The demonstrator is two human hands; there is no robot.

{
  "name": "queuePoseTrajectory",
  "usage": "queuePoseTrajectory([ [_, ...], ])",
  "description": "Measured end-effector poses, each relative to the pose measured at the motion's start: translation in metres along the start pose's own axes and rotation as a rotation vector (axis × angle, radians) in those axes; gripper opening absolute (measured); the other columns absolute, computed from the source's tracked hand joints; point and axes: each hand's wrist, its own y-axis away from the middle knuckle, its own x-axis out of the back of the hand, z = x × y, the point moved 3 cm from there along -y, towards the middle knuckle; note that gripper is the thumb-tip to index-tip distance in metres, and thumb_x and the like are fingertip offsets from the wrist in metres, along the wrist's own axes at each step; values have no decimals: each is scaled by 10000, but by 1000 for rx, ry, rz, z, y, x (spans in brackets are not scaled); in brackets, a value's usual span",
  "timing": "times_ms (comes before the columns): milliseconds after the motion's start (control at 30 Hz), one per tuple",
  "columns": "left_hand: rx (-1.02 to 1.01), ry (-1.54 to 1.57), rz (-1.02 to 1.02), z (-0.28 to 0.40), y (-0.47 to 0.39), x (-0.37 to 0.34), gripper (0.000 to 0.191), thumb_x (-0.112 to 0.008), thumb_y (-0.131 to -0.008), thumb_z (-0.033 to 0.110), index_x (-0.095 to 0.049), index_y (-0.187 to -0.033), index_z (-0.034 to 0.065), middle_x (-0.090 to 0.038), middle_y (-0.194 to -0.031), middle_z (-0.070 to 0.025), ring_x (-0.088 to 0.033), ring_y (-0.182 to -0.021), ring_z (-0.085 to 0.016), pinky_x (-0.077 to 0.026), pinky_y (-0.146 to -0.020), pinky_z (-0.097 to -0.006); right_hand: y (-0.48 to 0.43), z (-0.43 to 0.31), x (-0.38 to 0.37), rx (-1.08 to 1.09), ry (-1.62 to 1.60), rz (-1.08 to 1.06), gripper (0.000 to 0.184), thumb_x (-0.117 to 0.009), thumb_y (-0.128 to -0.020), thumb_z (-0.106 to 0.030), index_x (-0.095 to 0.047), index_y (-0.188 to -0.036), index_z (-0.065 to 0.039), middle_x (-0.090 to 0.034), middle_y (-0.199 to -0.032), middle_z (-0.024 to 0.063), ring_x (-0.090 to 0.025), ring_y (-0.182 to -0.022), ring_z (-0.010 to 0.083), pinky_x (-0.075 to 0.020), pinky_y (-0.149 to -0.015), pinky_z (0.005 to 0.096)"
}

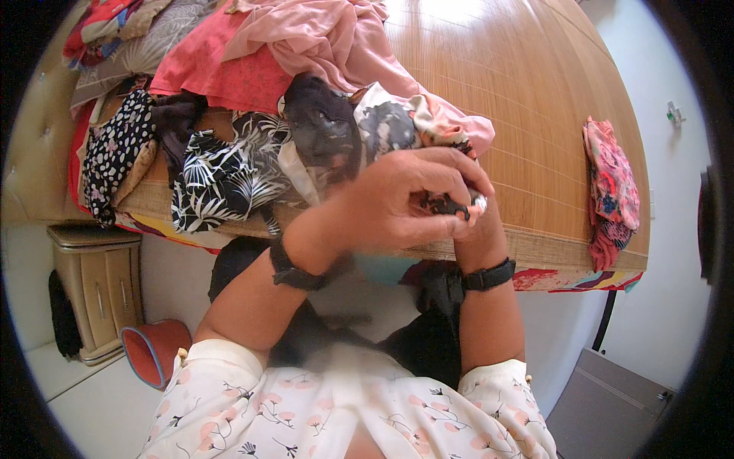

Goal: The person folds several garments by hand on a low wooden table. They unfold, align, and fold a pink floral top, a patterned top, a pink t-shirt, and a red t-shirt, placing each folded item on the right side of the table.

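Observation:
My left hand (pixel 395 201) reaches across the front of the bed and is closed around part of a patterned cloth garment (pixel 387 129) in white, black and orange. My right hand (pixel 473 221) is beside it, largely hidden behind the left; a bunched bit of the cloth shows between them. The rest of the garment spreads over the mat just beyond my hands. A dark sheer cloth (pixel 324 126) adjoins it on the left, and a pink cloth (pixel 338 46) lies behind. Black and white leaf-print cloth (pixel 223 178) rests farther left.
A bamboo mat (pixel 550 189) covers the bed. A folded pink floral garment (pixel 613 189) lies at its right edge. More clothes, including a polka-dot one (pixel 117 155), lie left. On the floor are a red bin (pixel 155 350), a small cabinet (pixel 97 292) and a grey box-like object (pixel 608 401).

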Motion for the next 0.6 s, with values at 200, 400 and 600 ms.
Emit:
queuePoseTrajectory([
  [200,224,343,-90,-2,11,-2,121,-708,-855,59,-690,-941,-24,-670,-1154,-140,-616,-1047,-198,-474,-938,-319,2,4,21,-173,-411,268,468,-435,-1033,-324,-415,-1408,-45,-528,-1361,109,-529,-1225,234,-416,-1074,366],
  [400,523,200,-159,-18,20,-2,196,-652,-888,79,-654,-1044,-39,-672,-1040,-107,-627,-959,-144,-509,-851,-292,15,-38,42,-37,-654,234,444,-443,-1033,-331,-438,-1380,-54,-560,-1298,113,-555,-1195,245,-436,-1063,386],
  [600,355,-215,11,-41,19,1,378,-646,-862,81,-587,-1228,6,-589,-1295,-124,-538,-1221,-208,-398,-1060,-320,21,-61,60,18,-731,250,421,-452,-1033,-338,-462,-1352,-63,-592,-1235,117,-581,-1166,256,-455,-1052,406],
])
